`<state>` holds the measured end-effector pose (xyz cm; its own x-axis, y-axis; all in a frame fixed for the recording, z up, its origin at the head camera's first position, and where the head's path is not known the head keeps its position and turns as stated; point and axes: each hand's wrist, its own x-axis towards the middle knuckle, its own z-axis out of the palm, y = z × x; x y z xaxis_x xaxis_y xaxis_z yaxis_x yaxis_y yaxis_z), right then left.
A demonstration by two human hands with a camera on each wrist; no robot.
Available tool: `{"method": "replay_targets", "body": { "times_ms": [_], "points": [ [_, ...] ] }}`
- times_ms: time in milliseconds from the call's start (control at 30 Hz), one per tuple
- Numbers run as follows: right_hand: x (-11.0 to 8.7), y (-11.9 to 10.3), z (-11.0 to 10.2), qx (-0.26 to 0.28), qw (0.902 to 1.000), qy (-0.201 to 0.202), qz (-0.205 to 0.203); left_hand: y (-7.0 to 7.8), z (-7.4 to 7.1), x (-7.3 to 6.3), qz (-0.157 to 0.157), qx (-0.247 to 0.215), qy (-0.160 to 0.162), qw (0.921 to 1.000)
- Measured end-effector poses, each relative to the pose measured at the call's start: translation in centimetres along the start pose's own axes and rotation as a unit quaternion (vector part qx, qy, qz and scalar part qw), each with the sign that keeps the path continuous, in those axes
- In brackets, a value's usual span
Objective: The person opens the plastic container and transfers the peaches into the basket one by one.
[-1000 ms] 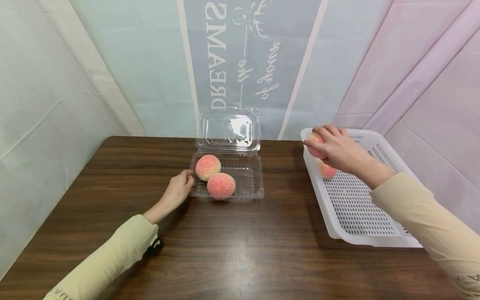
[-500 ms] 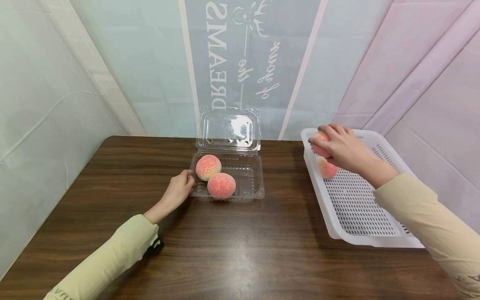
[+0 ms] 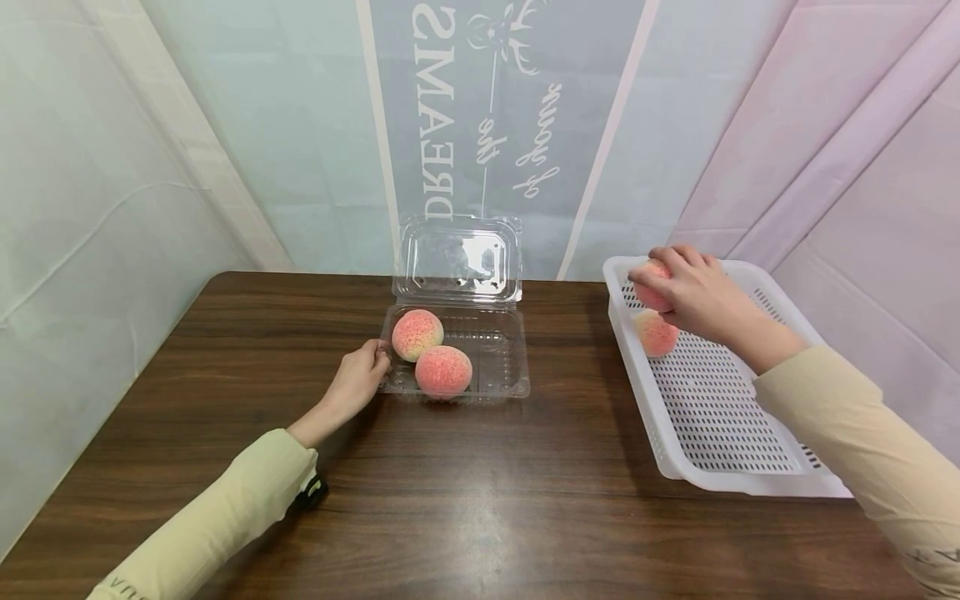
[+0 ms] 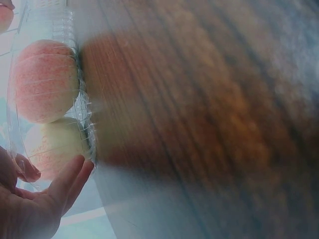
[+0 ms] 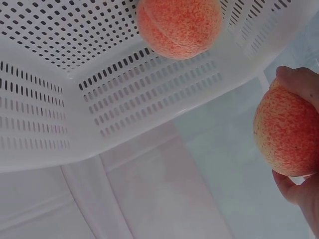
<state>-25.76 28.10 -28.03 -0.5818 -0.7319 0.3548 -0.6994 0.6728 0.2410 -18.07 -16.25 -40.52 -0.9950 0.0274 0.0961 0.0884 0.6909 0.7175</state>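
Note:
My right hand (image 3: 697, 293) grips a pink-and-yellow peach (image 3: 654, 286) over the back left part of the white basket (image 3: 663, 433). In the right wrist view, fingers and thumb curl round that peach (image 5: 286, 132), outside the basket's rim. A second peach (image 3: 657, 335) lies in the basket just below it. My left hand (image 3: 354, 379) pinches the left edge of a clear plastic clamshell box (image 3: 495, 354), its lid (image 3: 457, 258) raised. Two peaches sit inside the box, one peach (image 3: 417, 335) towards the back left and another peach (image 3: 443, 372) at the front.
The box and the basket stand apart on a dark wood-grain table (image 3: 465, 492). Behind the table hangs a printed cloth (image 3: 495, 125), close to the raised lid. A black device (image 3: 310, 493) is strapped at the left wrist.
My right hand has moved a little to the right with the peach, further over the basket, uncovering more of the peach below. My left hand and the box have stayed put.

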Motion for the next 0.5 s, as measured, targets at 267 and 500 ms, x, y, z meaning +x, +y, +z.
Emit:
{"method": "replay_targets", "body": {
  "times_ms": [267,500],
  "points": [
    [-0.4,0.7,0.0,-0.001,0.9998,-0.018,0.013,0.1,-0.1,0.0,-0.001,-0.003,0.001,1.0],
    [-0.7,1.1,-0.2,0.006,0.9991,-0.029,0.031,0.2,-0.2,0.0,-0.003,-0.001,0.002,1.0]
  ]
}}
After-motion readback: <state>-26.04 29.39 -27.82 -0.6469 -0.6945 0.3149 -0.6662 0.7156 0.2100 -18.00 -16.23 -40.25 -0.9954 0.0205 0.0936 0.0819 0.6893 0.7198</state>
